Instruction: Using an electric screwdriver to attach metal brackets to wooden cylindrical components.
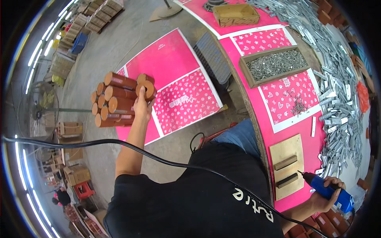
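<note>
Left hand (142,110): thumb and fingers closed on one brown cylinder (150,89) at 10 o'clock, beside the stack.
Right hand (322,202): at 4 o'clock, wrapped round one blue power driver (323,187); driver tip just beside the dark bar, contact cannot be told.
Cylinder stack (121,93): between 9 and 10 o'clock, on a pink panel (170,55); at least ten, exact count obscured.
Bench (295,127): pink-covered, from 1 to 4 o'clock.
Board (282,149): one, at 4 o'clock, bearing two bars, one brown (285,163), one dark (286,181).
Containers: two; screw tray (251,76) at 2 o'clock, wooden box (234,20) at 1 o'clock.
Loose screws (298,106): one cluster, 3 o'clock, too many to count.
Metal strips (343,107): heaped, uncountable; one apart (313,126).
Writing: large white letters on the black shirt (178,202); small pale labels on several cylinders; panel print too small to read.
</note>
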`<state>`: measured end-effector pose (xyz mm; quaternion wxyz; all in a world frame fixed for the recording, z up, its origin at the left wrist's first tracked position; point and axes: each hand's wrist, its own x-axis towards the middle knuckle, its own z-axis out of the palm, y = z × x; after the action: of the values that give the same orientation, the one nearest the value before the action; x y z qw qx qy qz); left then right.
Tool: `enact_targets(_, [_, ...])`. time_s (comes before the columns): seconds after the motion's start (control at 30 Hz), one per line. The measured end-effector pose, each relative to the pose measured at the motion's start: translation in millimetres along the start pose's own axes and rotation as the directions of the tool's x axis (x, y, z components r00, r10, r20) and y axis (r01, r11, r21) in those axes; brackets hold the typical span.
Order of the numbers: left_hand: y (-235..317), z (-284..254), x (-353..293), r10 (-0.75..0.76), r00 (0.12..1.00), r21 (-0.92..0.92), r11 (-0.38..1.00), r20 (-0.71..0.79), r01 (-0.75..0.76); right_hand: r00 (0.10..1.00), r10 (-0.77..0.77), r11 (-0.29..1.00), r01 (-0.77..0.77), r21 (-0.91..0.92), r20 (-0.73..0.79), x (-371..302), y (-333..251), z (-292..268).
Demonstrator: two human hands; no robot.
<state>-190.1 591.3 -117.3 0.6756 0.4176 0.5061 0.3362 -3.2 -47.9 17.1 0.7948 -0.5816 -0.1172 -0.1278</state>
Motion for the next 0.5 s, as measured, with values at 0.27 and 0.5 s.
enact_targets(0.27, [23.3, -14.4, 142.1, 0.034, 0.997, -0.11, 0.993, -0.065, -0.041, 0.987, 0.042, 0.992, -0.061, -0.114, -0.155, -15.9, -18.3, 3.9])
enact_targets(0.5, [50.4, 27.1, 130.2, 0.704, 0.621, 0.936, -0.209, 0.344, -0.282, 0.983, 0.028, 0.979, -0.064, -0.195, -0.183, -13.3, -11.5, 27.8])
